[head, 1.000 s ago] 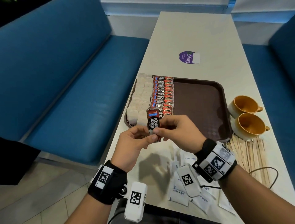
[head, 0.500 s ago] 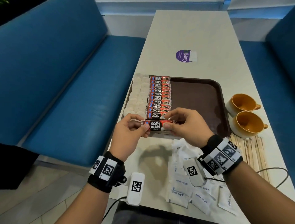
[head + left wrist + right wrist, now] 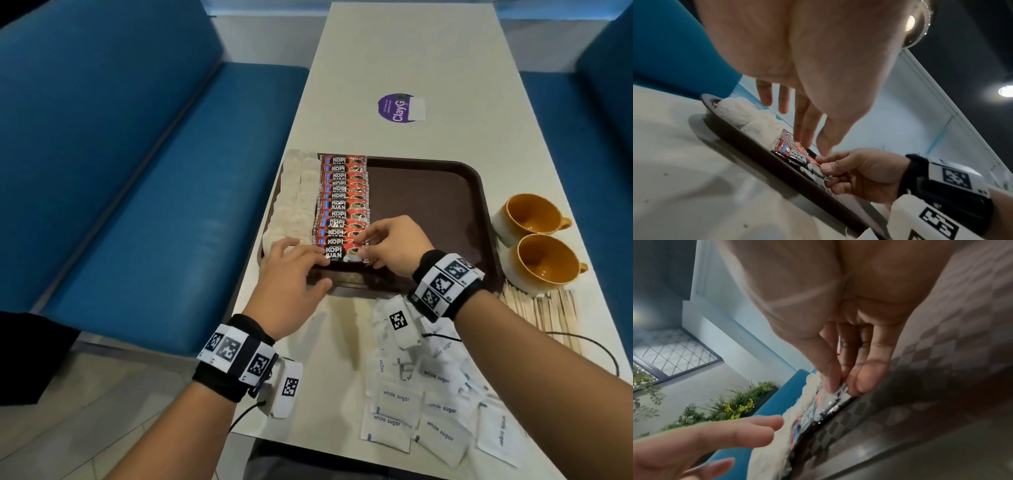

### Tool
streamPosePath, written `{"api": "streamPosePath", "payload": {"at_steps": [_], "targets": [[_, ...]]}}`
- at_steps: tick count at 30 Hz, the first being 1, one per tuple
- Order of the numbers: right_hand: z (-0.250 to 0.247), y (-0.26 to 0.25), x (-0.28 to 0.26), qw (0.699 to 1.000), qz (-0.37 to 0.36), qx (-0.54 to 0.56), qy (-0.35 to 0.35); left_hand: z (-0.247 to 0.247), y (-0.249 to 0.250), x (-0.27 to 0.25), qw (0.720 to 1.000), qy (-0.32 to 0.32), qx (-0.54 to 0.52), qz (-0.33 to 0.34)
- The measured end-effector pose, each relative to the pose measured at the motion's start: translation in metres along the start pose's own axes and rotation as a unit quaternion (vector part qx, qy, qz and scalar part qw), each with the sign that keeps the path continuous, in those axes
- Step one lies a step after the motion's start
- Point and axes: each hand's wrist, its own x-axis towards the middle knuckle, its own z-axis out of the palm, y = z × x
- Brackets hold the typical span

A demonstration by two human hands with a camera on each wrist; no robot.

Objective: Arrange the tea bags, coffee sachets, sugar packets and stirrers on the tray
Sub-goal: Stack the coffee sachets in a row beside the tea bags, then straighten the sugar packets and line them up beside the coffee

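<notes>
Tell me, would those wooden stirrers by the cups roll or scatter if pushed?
Probably scatter more than roll: the stirrers look flat and thin, lying loose on the table. Likely very light, so a nudge could fan them apart.

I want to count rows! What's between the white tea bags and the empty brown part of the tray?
A column of red coffee sachets, seen from the head view.

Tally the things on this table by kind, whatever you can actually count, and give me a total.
Cups: 2
Tray: 1
Sticker: 1
Total: 4
Sachets, sugar packets and stirrers overlap too much for an exact count.
</notes>
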Motion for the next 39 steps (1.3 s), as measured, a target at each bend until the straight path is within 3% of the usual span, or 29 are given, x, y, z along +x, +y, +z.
{"api": "streamPosePath", "payload": {"at_steps": [3, 6, 19, 25, 30, 32, 35, 39], "targets": [[0.001, 0.002, 0.007, 0.999, 0.002, -0.036, 0.014, 0.003, 0.005, 0.001, 0.989, -0.119, 0.091, -0.020], [-0.001, 0.003, 0.009, 0.998, 0.001, -0.065, 0.020, 0.007, 0.006, 0.003, 0.977, -0.155, 0.144, -0.017], [-0.001, -0.006, 0.018, 0.993, 0.008, -0.119, -0.001, 0.010, 0.004, 0.007, 0.969, -0.178, 0.165, -0.034], [-0.007, -0.007, 0.012, 0.992, -0.007, -0.124, 0.001, 0.008, 0.007, 0.006, 0.981, -0.149, 0.119, -0.019], [-0.028, -0.022, -0.020, 0.984, -0.078, -0.158, -0.002, 0.005, 0.013, -0.001, 0.998, -0.033, -0.013, 0.048], [-0.040, -0.027, -0.041, 0.977, -0.110, -0.182, -0.007, 0.004, 0.022, -0.006, 0.995, -0.015, -0.052, 0.080], [-0.063, -0.031, -0.077, 0.963, -0.152, -0.222, -0.021, 0.006, 0.044, -0.016, 0.987, -0.036, -0.069, 0.141], [-0.093, -0.017, -0.120, 0.951, -0.147, -0.265, -0.057, 0.024, 0.073, -0.035, 0.964, -0.150, -0.054, 0.213]]}}
